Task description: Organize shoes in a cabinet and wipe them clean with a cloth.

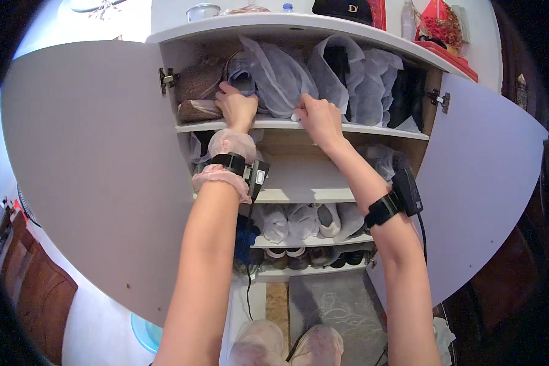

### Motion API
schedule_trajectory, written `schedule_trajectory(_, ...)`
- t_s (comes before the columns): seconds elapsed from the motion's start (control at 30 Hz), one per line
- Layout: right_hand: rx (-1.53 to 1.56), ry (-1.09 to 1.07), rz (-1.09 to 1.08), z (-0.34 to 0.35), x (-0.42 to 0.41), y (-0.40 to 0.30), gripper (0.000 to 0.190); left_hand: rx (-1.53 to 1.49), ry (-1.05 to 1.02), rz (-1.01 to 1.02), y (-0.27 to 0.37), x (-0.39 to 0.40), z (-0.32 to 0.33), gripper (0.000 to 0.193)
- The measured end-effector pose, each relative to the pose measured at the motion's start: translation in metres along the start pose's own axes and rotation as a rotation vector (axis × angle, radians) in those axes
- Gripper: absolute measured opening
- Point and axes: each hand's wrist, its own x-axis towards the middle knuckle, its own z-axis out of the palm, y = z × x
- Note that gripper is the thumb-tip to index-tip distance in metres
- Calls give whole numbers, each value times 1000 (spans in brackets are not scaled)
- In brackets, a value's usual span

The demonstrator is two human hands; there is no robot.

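Observation:
My left hand (239, 108) is at the opening of a grey-blue shoe (241, 78) on the cabinet's top shelf, with fingers and thumb around its near end. Just to the right, a translucent white fabric shoe bag (281, 80) leans on the same shelf. My right hand (321, 120) pinches the lower right edge of this bag near the front of the shelf. What the bag holds is hard to make out. Both forearms carry black strapped devices, and a pink translucent cuff circles my left wrist.
Brown textured footwear (196, 82) sits left of the shoe. More white bags (370, 89) stand on the right. Lower shelves hold bagged shoes (302, 219) and bare shoes (297, 258). The left door (87, 160) and right door (480, 183) swing outward. A black cap (343, 11) lies on top.

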Motion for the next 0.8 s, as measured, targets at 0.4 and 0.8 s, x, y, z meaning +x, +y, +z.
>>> schedule_trajectory(0.4,200,206,-87,-61,-94,-17,8,-192,132,65,15,-1,-3,65)
schedule_trajectory(0.8,44,-324,743,-190,-455,33,9,-306,266,224,2,4,-7,37)
